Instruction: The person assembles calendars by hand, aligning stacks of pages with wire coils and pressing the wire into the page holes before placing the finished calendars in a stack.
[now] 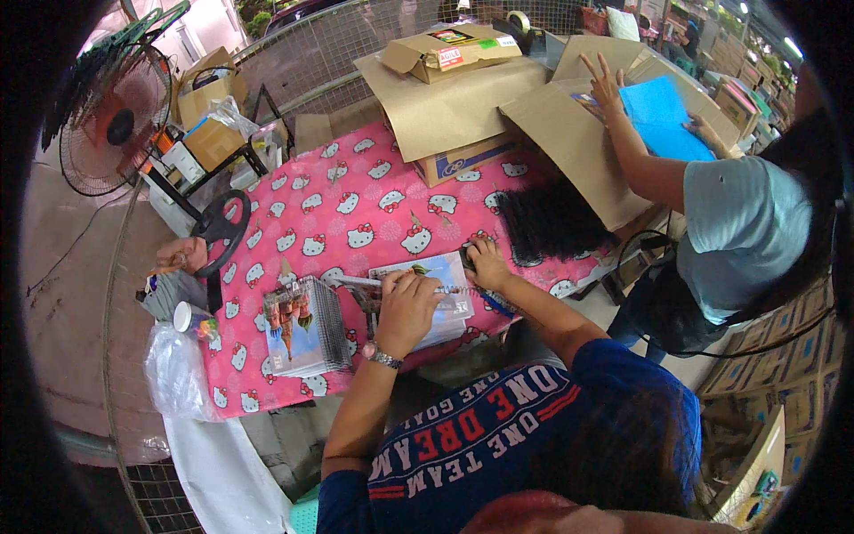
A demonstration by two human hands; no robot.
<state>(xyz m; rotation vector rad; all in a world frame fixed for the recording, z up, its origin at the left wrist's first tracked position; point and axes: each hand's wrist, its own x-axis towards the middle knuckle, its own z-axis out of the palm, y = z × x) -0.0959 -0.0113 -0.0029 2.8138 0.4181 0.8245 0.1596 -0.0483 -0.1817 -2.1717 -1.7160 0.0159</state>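
My left hand (407, 307) is closed over a booklet (431, 270) with a blue-sky picture cover, its fingers bent onto the cover. Under it lie more booklets in a low stack. At the right edge of that stack, my right hand (487, 264) has its fingers curled round a small dark thing that they mostly hide. A dark spiral coil (460, 289) shows along the booklet's edge between my hands. Left of them stands a stack of booklets (302, 327) with a domed-building cover and dark coils along its right side.
A heap of black coils (547, 221) lies beyond my right hand. Cardboard boxes (454, 98) stand at the table's back. At the right, a co-worker (747, 231) holds a blue sheet (658, 116). A white cup (191, 319), plastic bag (178, 369) and fan (116, 125) are at left.
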